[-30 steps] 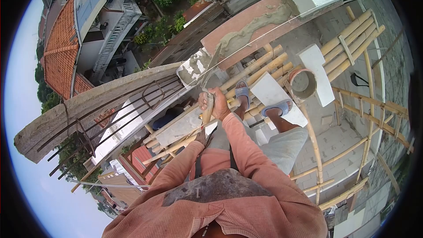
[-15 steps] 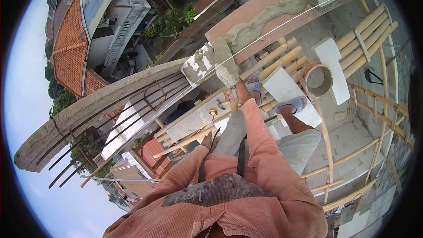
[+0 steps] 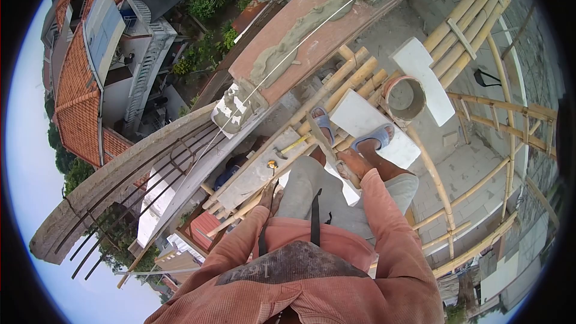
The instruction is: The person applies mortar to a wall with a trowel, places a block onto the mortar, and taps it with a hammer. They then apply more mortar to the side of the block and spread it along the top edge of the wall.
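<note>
My right hand is wrapped round the handle of a trowel, above my lap and close to my sandalled feet. The blade is seen nearly edge-on. Lower left, my left hand rests beside my knee at the edge of a grey board; its fingers are partly hidden. A hammer with a yellow handle and a small yellow-and-black tape measure lie on that board. Wet mortar runs in a ridge along the reddish beam. More mortar covers the top of a white block.
A taut white string crosses above the beam. Bamboo poles form the scaffold. A mortar bucket stands by white slabs. Bare rebar sticks out at left, with a drop beyond the wall toward houses.
My right hand has drawn the trowel back from the mortar-topped block toward my lap, and the blade has turned edge-on. The view has shifted, so the beam appears farther left.
</note>
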### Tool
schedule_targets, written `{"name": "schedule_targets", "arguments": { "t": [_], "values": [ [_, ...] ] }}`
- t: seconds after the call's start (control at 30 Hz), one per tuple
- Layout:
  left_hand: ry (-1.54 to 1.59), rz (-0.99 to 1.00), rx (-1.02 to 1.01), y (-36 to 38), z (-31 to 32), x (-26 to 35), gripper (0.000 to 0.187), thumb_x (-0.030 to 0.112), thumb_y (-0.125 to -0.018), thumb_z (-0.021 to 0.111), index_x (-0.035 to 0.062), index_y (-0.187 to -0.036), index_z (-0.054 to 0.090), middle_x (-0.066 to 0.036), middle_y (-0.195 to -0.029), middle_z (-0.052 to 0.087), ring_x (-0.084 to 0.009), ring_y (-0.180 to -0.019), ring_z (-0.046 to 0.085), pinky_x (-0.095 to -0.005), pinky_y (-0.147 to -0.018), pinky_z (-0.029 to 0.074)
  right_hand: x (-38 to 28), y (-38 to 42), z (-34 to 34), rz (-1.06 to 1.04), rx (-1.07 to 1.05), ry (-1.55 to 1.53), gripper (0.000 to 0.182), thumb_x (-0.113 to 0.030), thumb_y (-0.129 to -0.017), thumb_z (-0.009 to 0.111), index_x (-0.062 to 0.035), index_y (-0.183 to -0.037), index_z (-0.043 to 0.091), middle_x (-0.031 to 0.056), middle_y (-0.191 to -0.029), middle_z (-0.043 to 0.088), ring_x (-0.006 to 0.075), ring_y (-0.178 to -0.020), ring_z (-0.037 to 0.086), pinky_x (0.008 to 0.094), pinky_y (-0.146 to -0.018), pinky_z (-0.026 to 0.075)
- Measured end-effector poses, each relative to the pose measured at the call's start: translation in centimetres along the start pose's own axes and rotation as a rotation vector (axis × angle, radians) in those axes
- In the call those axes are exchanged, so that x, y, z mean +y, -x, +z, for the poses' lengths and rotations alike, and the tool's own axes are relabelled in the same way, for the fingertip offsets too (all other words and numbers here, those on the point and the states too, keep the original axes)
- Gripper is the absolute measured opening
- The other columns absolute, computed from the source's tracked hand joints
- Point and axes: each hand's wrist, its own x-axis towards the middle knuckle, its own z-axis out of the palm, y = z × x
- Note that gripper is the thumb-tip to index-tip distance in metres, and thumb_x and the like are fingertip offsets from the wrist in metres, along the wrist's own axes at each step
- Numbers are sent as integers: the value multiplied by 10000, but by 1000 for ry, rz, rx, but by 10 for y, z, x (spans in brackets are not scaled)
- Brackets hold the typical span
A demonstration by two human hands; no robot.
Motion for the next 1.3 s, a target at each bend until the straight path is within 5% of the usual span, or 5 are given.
{"name": "schedule_targets", "arguments": {
  "t": [0.17, 0.27, 0.43, 0.8, 1.3],
  "values": [
    [103, 3, -246, -7, -10, 50, 921, 663, -944, 454, -2, -1551, 262, -287, -1513, 407, -371, -1390, 447, -401, -1154, 346, -14, 76, -117, -24, 422, -80, 383, -379, -953, 512, -21, -891, 634, 81, -728, 609, 159, -660, 585, 313, -625, 474],
    [-68, -5, -345, 3, 1, 96, 1163, 804, -798, 558, 60, -1598, 159, -296, -1612, 196, -409, -1499, 230, -442, -1222, 239, -15, 78, -188, -40, 847, 404, 437, -431, -930, 523, -11, -991, 628, 134, -806, 640, 234, -748, 630, 381, -741, 511],
    [-376, -157, -357, 16, 9, 159, 1249, 771, -750, 643, 80, -1605, 51, -279, -1568, 243, -473, -1438, 312, -480, -1180, 317, -7, 45, -318, 371, 1034, 892, 494, -387, -927, 548, -44, -1280, 591, 188, -1248, 678, 347, -1182, 649, 433, -994, 507],
    [-439, -303, -228, 10, 26, 175, 1194, 718, -787, 642, 37, -1591, 81, -327, -1459, 360, -502, -1323, 448, -521, -1120, 370, 65, -130, -389, 259, 1110, 1221, 330, -168, -943, 508, -31, -1217, 633, 177, -1158, 705, 356, -1057, 696, 450, -879, 563],
    [-573, -147, -241, -5, 4, 155, 1228, 755, -772, 623, 17, -1588, 80, -338, -1527, 284, -476, -1421, 350, -493, -1167, 334, 143, -40, -336, -202, 1179, 679, 500, -571, -882, 647, -133, -1120, 675, 195, -1033, 721, 411, -970, 680, 498, -823, 533]
  ]
}}
